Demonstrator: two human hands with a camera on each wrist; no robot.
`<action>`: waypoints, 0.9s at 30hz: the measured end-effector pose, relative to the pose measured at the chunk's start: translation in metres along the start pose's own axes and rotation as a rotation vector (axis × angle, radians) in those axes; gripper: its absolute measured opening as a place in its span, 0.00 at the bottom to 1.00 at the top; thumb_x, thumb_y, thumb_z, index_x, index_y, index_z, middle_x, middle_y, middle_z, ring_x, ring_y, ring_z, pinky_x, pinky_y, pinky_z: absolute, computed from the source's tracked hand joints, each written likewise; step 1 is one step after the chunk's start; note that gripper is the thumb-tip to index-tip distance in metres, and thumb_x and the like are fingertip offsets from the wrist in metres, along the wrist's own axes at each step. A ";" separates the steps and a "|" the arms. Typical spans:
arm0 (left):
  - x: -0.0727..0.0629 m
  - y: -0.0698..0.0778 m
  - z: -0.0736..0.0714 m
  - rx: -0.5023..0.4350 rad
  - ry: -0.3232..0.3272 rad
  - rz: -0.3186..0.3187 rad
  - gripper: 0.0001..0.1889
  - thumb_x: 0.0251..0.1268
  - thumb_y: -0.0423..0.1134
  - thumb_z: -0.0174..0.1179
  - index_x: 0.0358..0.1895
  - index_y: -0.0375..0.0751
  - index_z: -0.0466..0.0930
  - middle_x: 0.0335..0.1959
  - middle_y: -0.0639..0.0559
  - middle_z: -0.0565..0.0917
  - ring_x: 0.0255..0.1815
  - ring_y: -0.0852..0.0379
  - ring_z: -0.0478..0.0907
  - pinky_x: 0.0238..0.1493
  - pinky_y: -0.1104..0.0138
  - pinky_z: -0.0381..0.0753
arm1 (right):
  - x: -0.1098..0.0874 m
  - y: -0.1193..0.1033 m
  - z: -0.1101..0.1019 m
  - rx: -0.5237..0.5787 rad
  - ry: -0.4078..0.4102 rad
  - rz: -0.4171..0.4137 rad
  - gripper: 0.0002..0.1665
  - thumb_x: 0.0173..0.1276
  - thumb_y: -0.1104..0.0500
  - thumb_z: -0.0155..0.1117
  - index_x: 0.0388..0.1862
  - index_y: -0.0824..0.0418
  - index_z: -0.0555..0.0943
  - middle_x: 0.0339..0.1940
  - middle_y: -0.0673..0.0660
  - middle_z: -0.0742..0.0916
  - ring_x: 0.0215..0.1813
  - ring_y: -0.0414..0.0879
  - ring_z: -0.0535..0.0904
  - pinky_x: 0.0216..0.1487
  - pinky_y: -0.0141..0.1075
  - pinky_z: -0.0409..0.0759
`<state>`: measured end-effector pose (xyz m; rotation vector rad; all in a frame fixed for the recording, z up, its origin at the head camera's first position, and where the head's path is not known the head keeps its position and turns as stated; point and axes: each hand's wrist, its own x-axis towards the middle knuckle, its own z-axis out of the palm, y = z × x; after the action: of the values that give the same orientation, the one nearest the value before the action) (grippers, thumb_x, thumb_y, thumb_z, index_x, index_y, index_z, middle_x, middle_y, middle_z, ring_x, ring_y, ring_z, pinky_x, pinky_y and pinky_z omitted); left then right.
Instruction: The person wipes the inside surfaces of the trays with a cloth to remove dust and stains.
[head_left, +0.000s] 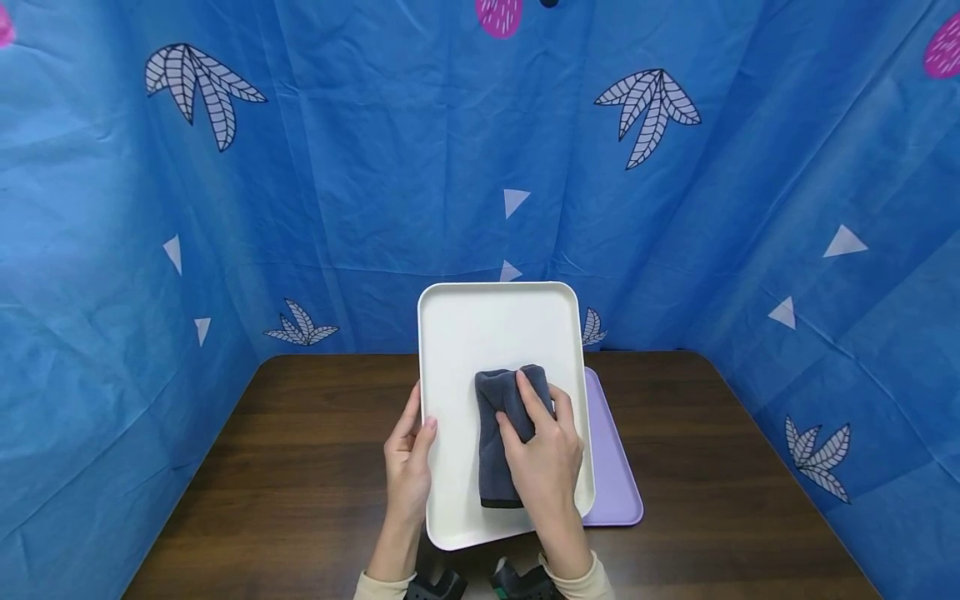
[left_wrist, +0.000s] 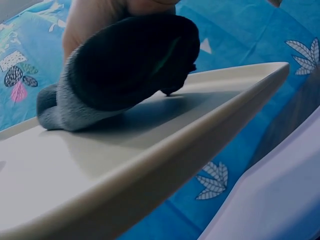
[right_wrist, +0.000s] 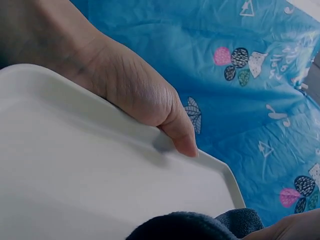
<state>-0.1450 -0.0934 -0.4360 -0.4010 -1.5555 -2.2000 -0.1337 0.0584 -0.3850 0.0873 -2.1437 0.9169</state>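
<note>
A white rectangular tray [head_left: 465, 333] is held up at a tilt over the table. My left hand [head_left: 410, 471] grips its left edge, the thumb lying over the rim [right_wrist: 186, 145] and the other fingers hidden behind. On the tray's inner face is a folded dark grey cloth [head_left: 495, 467] with a black edge strip. My right hand [head_left: 547, 454] holds this cloth against the tray, fingers and thumb bunching its upper part. From the left wrist view, the cloth [left_wrist: 135, 65] appears end-on with its lower side on the tray surface.
A light purple tray [head_left: 611, 458] lies on the brown wooden table [head_left: 315, 450], partly covered by the white tray in the head view. Blue patterned curtains [head_left: 390, 167] stand behind the table and along both sides.
</note>
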 end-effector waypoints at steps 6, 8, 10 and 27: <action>0.000 0.000 0.001 -0.013 -0.012 0.004 0.27 0.74 0.28 0.47 0.74 0.33 0.57 0.69 0.60 0.72 0.62 0.64 0.77 0.54 0.69 0.80 | -0.004 -0.009 0.003 0.006 -0.017 -0.063 0.36 0.47 0.63 0.81 0.59 0.57 0.82 0.51 0.65 0.82 0.38 0.57 0.85 0.32 0.46 0.84; 0.000 0.000 0.002 -0.020 -0.015 -0.003 0.27 0.75 0.28 0.47 0.74 0.33 0.57 0.70 0.60 0.72 0.63 0.63 0.76 0.56 0.69 0.80 | -0.005 -0.013 0.004 0.006 -0.026 -0.077 0.36 0.47 0.63 0.82 0.59 0.57 0.82 0.51 0.64 0.82 0.36 0.55 0.85 0.30 0.44 0.84; -0.001 0.000 0.002 -0.026 -0.016 -0.014 0.27 0.75 0.28 0.47 0.74 0.33 0.57 0.70 0.60 0.72 0.64 0.63 0.76 0.56 0.69 0.79 | -0.007 -0.016 0.005 0.008 -0.037 -0.088 0.36 0.46 0.62 0.82 0.59 0.57 0.82 0.51 0.64 0.82 0.35 0.54 0.85 0.30 0.43 0.84; -0.001 0.002 0.002 -0.030 -0.025 -0.027 0.27 0.76 0.30 0.46 0.75 0.35 0.56 0.71 0.59 0.71 0.71 0.66 0.67 0.66 0.72 0.70 | -0.014 -0.031 0.013 0.016 -0.080 -0.186 0.37 0.44 0.62 0.84 0.58 0.56 0.83 0.50 0.64 0.83 0.40 0.53 0.86 0.34 0.43 0.86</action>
<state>-0.1428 -0.0918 -0.4343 -0.4205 -1.5504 -2.2495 -0.1212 0.0245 -0.3823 0.3308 -2.1599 0.8342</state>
